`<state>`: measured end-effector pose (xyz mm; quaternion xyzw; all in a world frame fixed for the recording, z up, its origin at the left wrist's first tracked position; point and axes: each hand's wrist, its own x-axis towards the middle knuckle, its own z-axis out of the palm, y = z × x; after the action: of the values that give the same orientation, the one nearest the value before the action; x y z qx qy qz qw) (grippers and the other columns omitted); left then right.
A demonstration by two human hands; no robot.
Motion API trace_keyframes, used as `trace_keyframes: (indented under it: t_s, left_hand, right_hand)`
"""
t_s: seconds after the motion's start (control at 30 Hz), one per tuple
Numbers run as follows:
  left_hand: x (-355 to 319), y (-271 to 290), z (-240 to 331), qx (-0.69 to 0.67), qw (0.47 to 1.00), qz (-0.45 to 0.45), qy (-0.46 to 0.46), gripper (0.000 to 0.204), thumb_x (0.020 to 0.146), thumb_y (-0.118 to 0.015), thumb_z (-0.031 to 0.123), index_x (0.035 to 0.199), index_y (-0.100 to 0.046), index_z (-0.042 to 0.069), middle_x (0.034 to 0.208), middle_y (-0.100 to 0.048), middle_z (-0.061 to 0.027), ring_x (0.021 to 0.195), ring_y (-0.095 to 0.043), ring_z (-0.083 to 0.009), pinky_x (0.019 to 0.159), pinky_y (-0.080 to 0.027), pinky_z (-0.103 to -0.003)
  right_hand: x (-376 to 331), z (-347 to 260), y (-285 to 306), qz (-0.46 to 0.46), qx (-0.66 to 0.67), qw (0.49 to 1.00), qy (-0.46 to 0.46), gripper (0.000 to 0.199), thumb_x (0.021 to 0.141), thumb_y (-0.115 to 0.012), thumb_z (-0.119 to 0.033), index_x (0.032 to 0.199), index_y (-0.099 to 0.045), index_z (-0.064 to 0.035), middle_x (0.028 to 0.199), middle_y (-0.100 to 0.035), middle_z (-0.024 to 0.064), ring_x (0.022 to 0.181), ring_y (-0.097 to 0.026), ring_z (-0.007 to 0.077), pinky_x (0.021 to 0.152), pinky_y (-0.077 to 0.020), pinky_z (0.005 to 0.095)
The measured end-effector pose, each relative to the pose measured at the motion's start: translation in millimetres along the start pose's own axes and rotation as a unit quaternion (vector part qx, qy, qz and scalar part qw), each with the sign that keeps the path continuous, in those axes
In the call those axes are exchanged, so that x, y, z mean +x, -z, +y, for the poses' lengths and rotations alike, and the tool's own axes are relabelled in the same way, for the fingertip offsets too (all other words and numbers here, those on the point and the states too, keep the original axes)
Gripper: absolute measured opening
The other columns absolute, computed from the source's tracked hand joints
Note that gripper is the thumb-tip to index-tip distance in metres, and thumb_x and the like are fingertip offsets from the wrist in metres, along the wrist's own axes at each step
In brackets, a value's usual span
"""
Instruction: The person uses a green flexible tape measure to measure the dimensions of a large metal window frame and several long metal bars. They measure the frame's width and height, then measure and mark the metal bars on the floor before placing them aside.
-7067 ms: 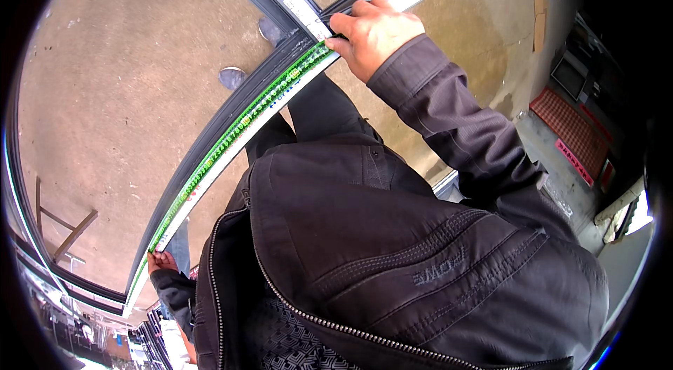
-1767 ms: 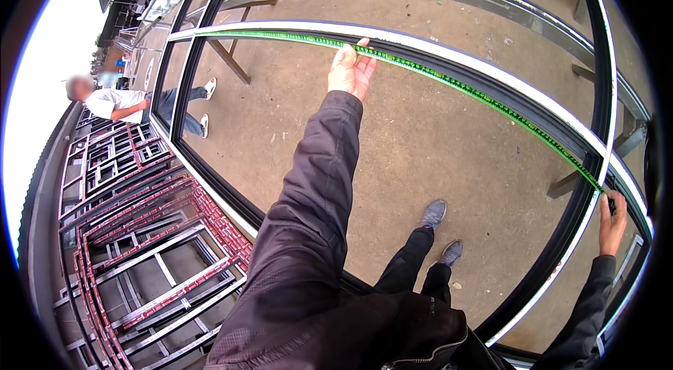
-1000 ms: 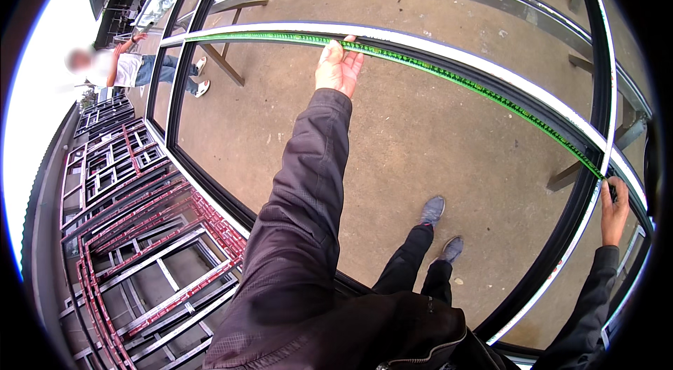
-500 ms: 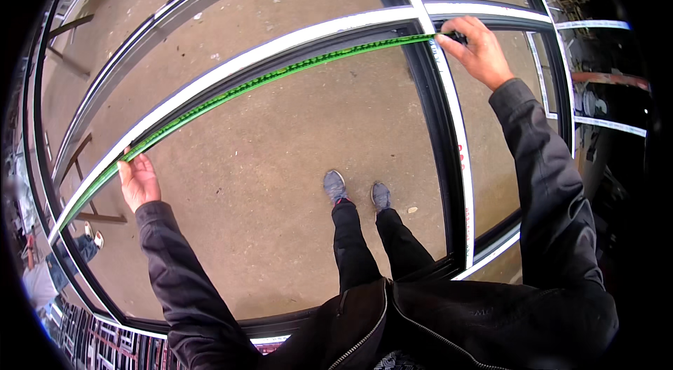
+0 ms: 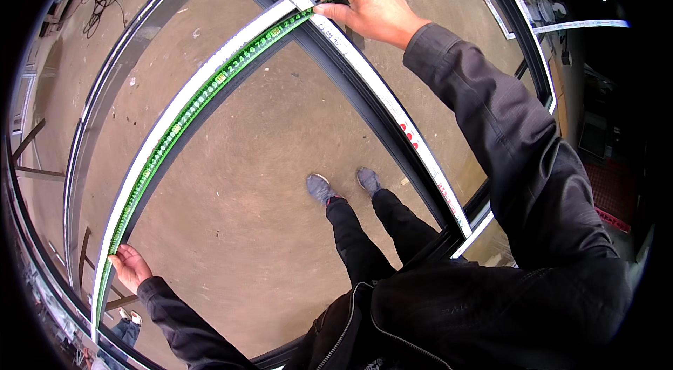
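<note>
With my 2 hands, right hand and left hand, pinching the green tape measure along the frame bar, I judge slack could skew it.

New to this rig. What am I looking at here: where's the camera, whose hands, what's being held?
One picture, from a fisheye camera worn on a person's head, looking down; that is why straight bars look bent. No machine: the arms in dark sleeves are the wearer's own. The right hand presses one end of a green measuring tape onto a large metal frame of white-faced bars. The left hand holds the tape's far end against the same bar. The tape lies stretched along the bar between them. Below are the wearer's legs and grey shoes on a concrete floor, seen through the open frame.
</note>
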<state>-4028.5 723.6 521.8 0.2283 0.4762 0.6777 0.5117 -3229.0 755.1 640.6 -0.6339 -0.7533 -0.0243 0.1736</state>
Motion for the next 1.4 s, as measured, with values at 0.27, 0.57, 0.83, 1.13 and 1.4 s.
trace_keyframes:
  t_s: [0.27, 0.57, 0.83, 1.13, 1.4]
  left_hand:
    - [-10, -19, 10, 0.053, 0.999, 0.010, -0.006, 0.024, 0.086, -0.067, 0.002, 0.108, -0.060, -0.004, 0.108, -0.065, -0.0140, 0.101, -0.061, -0.0248, 0.095, -0.049, -0.039]
    - [-13, -44, -4, -0.119, 0.992, 0.024, 0.040, 0.026, 0.081, -0.072, -0.002, 0.104, -0.061, -0.005, 0.105, -0.067, -0.0157, 0.099, -0.062, -0.0256, 0.097, -0.049, -0.039]
    - [27, 33, 15, 0.064, 0.996, -0.050, -0.020, 0.025, 0.081, -0.070, -0.003, 0.103, -0.061, -0.006, 0.104, -0.067, -0.0161, 0.099, -0.063, -0.0262, 0.097, -0.049, -0.040]
    - [34, 42, 20, 0.043, 0.998, -0.042, 0.002, 0.025, 0.081, -0.070, -0.004, 0.104, -0.060, -0.007, 0.104, -0.067, -0.0162, 0.099, -0.063, -0.0260, 0.098, -0.049, -0.040]
    - [31, 45, 21, 0.060, 0.997, -0.044, -0.015, 0.024, 0.083, -0.069, -0.003, 0.104, -0.060, -0.007, 0.104, -0.067, -0.0166, 0.098, -0.063, -0.0263, 0.097, -0.049, -0.040]
  right_hand:
    - [5, -3, 1, -0.020, 0.027, 0.999, -0.035, 0.027, 0.087, -0.066, -0.034, 0.106, -0.069, -0.0155, 0.098, -0.063, 0.0069, 0.101, -0.061, 0.0264, 0.081, -0.0513, 0.0424]
    - [1, 1, 18, -0.016, 0.049, 0.999, -0.011, 0.024, 0.084, -0.067, -0.028, 0.098, -0.069, -0.0093, 0.090, -0.064, 0.0106, 0.086, -0.063, 0.0291, 0.074, -0.0515, 0.0424]
    - [11, -4, 22, -0.034, 0.090, 0.995, -0.031, 0.020, 0.078, -0.067, -0.026, 0.090, -0.070, -0.0091, 0.085, -0.063, 0.0158, 0.086, -0.063, 0.0358, 0.076, -0.0504, 0.0454]
    - [17, -2, 26, -0.065, 0.083, 0.994, -0.028, 0.024, 0.079, -0.068, -0.027, 0.092, -0.071, -0.0073, 0.088, -0.065, 0.0176, 0.088, -0.064, 0.0362, 0.077, -0.0507, 0.0450]
    - [19, -5, 27, -0.061, 0.081, 0.995, -0.016, 0.026, 0.078, -0.070, -0.029, 0.092, -0.071, -0.0070, 0.086, -0.067, 0.0177, 0.086, -0.065, 0.0358, 0.075, -0.0515, 0.0447]
